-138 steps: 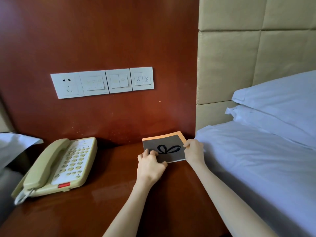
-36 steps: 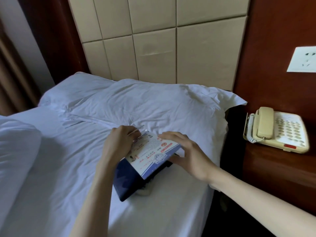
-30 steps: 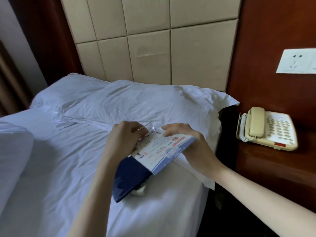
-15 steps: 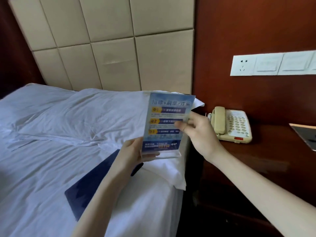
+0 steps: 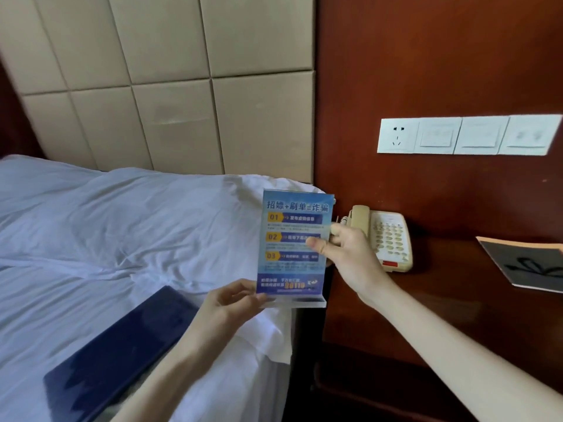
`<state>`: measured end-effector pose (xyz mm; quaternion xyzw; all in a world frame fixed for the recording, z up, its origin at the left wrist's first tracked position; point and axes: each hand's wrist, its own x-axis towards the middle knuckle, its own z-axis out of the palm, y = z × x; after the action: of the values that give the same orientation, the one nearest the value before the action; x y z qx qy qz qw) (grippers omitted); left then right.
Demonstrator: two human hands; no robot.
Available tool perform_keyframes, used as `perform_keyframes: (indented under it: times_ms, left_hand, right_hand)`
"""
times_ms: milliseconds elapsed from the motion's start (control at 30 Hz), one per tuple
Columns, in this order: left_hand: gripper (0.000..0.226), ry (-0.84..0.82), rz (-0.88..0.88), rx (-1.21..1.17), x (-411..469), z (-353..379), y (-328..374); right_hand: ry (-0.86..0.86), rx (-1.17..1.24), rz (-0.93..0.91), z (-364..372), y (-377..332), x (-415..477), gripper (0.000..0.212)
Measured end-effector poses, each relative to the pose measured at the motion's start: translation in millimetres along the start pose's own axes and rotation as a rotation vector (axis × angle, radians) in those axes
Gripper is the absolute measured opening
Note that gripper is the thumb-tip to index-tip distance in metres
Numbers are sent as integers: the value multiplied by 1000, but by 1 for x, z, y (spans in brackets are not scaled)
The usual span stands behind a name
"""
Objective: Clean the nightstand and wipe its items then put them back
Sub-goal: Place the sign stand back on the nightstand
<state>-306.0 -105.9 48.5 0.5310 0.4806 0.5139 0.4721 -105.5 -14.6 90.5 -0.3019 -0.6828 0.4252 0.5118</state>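
Above the edge of the white-sheeted bed (image 5: 76, 284) nearest the dark reddish-brown wooden table (image 5: 441, 300), holding up a clear acrylic sign stand with a blue printed card (image 5: 294, 248), upright and facing the camera. Pinching its lower left corner, near the transparent foot, with the left grip (image 5: 227, 303), fingertips closing on the corner. Pinching the card's right edge about halfway up with the right grip (image 5: 350, 257), thumb lying across the front and the remaining fingers going behind, mostly hidden. Looking past the stand at a beige corded push-button telephone (image 5: 387, 236) sitting at the left end of the table, close to the wall panel, with the right grip partly covering it. Looking further right at a thin grey booklet with an orange edge and a black bow drawing (image 5: 530, 263) lying flat on the same table, well apart from the telephone. Looking down left at a flat dark blue rectangular folder (image 5: 122, 345) resting on the bed, below a crumpled white pillow (image 5: 152, 214).
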Motion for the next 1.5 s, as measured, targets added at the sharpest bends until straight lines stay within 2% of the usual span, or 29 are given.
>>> perform_keyframes:
  times_ms: [300, 433, 567, 667, 833, 967, 1067, 1267, 1500]
  left_hand:
    - [15, 38, 37, 210, 38, 37, 10]
    - [27, -10, 81, 226, 69, 70, 17]
    - [20, -52, 98, 310, 104, 107, 20]
    - [25, -53, 140, 386, 136, 139, 23]
    - [23, -117, 179, 501, 193, 208, 26]
    - [10, -201, 246, 641, 234, 262, 27]
    - [16, -218, 250, 679, 267, 293, 19]
    - [22, -209, 252, 792, 326, 337, -8]
    - [28, -159, 226, 915, 374, 362, -35]
  right_hand:
    - [-32, -21, 4, -39, 0, 18, 15]
    - [20, -27, 22, -77, -1, 23, 18]
    - [103, -62, 42, -122, 7, 23, 22]
    - [181, -68, 62, -157, 16, 25, 17]
    - [385, -111, 75, -220, 31, 27, 17]
    - [501, -142, 119, -272, 53, 28, 18]
    - [563, -198, 145, -305, 73, 37, 21]
    - [553, -372, 222, -359, 118, 63, 23]
    - [523, -419, 298, -387, 156, 80, 23]
